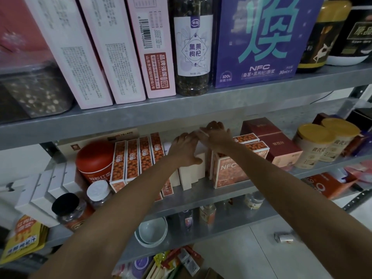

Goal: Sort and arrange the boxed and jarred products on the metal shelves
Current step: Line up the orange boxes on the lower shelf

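Observation:
On the middle metal shelf (227, 193), my left hand (184, 151) grips the top of an upright cream box (191, 175), thumb on its near face. My right hand (216, 133) reaches further back beside it, fingers curled round the top edge of a white box (203, 131) that is mostly hidden behind both hands. A row of narrow orange berry boxes (132, 158) stands to the left, next to a red tin (94, 160). An orange NFC box (229, 172) stands just right of the cream box, under my right forearm.
Maroon boxes (275, 141) and two yellow-lidded jars (314, 146) fill the shelf's right end. The upper shelf (181, 109) carries pink boxes (112, 47), a tall jar (192, 47) and a purple box (261, 37). Small jars (68, 208) stand front left; bowls (152, 231) sit below.

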A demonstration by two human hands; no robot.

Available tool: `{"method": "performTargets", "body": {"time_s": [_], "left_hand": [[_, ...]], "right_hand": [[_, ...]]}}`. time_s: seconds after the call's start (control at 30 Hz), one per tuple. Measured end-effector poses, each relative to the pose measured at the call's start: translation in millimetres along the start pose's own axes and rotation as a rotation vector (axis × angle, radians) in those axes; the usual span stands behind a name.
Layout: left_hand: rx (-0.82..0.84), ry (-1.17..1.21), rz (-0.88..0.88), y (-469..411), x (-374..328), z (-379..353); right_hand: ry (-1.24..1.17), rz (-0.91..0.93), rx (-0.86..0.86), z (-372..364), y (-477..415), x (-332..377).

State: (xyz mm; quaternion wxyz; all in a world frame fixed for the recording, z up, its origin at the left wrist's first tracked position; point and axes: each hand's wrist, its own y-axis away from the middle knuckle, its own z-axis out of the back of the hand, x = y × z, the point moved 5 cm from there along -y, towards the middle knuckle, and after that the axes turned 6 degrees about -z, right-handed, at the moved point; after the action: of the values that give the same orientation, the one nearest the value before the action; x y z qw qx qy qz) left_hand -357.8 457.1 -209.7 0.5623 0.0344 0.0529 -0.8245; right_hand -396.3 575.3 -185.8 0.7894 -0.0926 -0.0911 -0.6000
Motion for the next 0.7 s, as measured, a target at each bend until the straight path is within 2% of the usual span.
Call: {"method": "performTargets", "body": {"time_s": [0.1,0.17,0.3,0.47,0.53,0.63,0.7], "left_hand": [[0.072,0.008,0.003,-1.1,-0.1,-4.6],[0.113,0.024,0.014,-2.1,-0.4,-7.8],[0.153,0.013,0.011,-4.9,-2.1,-12.5],[0.19,-0.064,0.029,-2.3,-3.8,-5.5],[0.066,0.017,0.038,5.2,-13.9,4.9],[-0.424,0.312,0.13,29.3,-46.4,17.2],[-0.722,0.456,0.228,50.0,-77.3,6.4]], "right_hand": [[-0.006,0.167,-0.061,30.7,12.6,-27.9],[0.016,0.284,-0.162,48.2,31.8,-54.7],[0.023,0.375,-0.587,53.5,79.5,-111.3],[-0.015,0.475,-0.707,10.3,107.0,-140.4],[-0.046,0.481,-0.735,-0.4,110.3,-144.9],[-0.175,0.436,-0.734,-8.1,110.3,-151.5],[-0.295,0.429,-0.666,-11.4,110.0,-153.8]]}}
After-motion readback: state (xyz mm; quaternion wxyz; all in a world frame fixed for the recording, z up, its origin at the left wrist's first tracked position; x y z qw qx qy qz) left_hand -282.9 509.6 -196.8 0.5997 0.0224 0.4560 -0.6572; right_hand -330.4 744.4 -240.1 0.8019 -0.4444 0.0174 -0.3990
